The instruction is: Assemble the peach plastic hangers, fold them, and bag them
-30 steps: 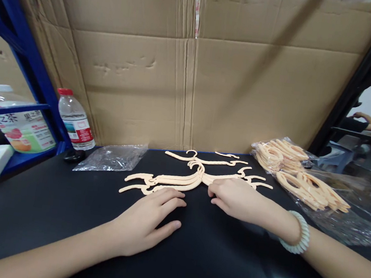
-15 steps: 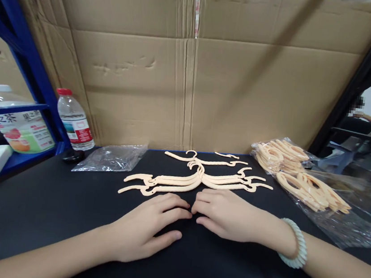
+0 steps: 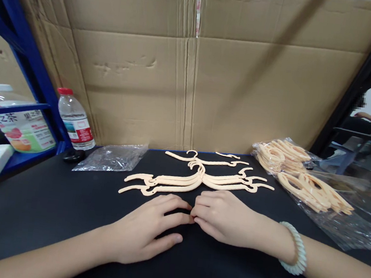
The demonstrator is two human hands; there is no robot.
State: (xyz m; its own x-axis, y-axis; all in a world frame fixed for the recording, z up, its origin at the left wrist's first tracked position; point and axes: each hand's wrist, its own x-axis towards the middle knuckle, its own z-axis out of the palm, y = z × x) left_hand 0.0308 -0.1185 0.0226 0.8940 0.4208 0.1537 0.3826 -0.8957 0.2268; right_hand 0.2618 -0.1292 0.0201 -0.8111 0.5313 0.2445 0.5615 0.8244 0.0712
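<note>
My left hand [image 3: 149,229] lies palm down on the black tabletop, its fingers apart and pointing right; nothing is in it. My right hand [image 3: 225,218], with a pale green bracelet [image 3: 295,247] at its wrist, is closed, thumb pressed to curled fingertips. Those tips meet the ends of my left fingers; whether they pinch anything is hidden. Just beyond both hands lie several cream folding hangers [image 3: 176,186], spread out and stacked with their hooks together. Behind these is another single unfolded hanger [image 3: 203,161], with part of one more [image 3: 227,155] at the table's back edge.
Bagged folded hangers [image 3: 280,155] sit at back right, with more folded ones [image 3: 316,193] on clear plastic. An empty plastic bag [image 3: 112,157], a red-capped bottle [image 3: 76,121] and a black object [image 3: 74,155] are left. Cardboard [image 3: 138,83] walls the back. Another person [image 3: 363,122] sits far right.
My right hand has dropped slightly, and its thumb has closed in against its fingers, by my left fingertips. My left hand has barely shifted. The hangers lie as before.
</note>
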